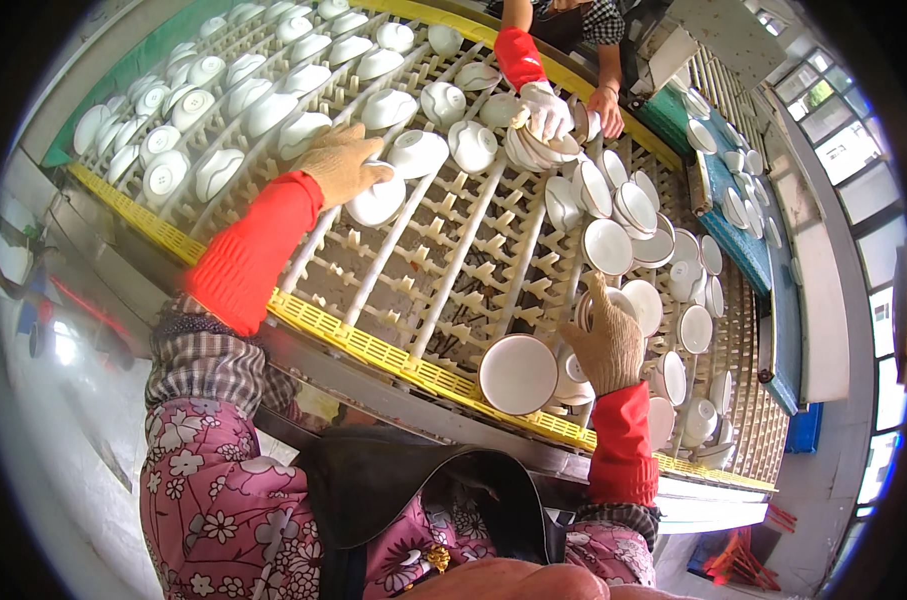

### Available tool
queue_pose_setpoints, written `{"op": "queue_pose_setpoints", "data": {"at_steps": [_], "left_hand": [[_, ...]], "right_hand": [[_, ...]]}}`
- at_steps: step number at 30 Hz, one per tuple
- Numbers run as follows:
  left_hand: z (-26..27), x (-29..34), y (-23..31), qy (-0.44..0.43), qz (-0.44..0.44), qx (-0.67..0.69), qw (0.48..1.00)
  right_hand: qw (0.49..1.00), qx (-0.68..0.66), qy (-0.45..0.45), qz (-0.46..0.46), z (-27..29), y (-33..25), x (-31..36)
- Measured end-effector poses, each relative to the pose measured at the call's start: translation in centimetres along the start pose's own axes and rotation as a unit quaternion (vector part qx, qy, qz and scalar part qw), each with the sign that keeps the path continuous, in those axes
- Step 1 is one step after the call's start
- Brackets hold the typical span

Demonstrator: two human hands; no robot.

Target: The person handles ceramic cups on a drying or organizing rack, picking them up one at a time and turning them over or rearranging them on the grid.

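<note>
Left hand, gloved, closed over a white bowl on the pegged conveyor rack, above its yellow edge. Right hand gripping stacked white bowls just beside that edge. Across the rack, a co-worker's gloved hand on more bowls.

Head-worn fisheye, looking steeply down, close over peg conveyor

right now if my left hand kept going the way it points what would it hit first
Probably the white bowl just past the fingertips of your left hand, which already rests on another white bowl on the pegged conveyor rack. Depth is hard to judge.
</note>
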State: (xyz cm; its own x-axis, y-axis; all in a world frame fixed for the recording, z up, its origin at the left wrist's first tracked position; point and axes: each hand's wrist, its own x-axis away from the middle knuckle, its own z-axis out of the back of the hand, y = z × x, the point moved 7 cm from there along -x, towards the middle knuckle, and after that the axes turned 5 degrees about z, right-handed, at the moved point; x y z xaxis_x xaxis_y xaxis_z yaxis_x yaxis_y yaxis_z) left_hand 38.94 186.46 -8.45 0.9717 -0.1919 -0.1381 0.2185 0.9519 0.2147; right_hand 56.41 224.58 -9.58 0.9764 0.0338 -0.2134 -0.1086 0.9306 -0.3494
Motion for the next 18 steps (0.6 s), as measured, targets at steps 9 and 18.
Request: {"op": "queue_pose_setpoints", "data": {"at_steps": [9, 18], "left_hand": [[-3.0, 2.7, 18.9, 0.069, -0.326, -0.053, 0.941], [-1.7, 15.6, 22.2, -0.015, -0.598, 0.031, 0.801]], "right_hand": [[0.981, -0.142, 0.007, -0.130, 1.8, 3.2, 3.1], [0.935, -0.030, 0.172, 0.307, 4.1, 0.6, -0.5]]}}
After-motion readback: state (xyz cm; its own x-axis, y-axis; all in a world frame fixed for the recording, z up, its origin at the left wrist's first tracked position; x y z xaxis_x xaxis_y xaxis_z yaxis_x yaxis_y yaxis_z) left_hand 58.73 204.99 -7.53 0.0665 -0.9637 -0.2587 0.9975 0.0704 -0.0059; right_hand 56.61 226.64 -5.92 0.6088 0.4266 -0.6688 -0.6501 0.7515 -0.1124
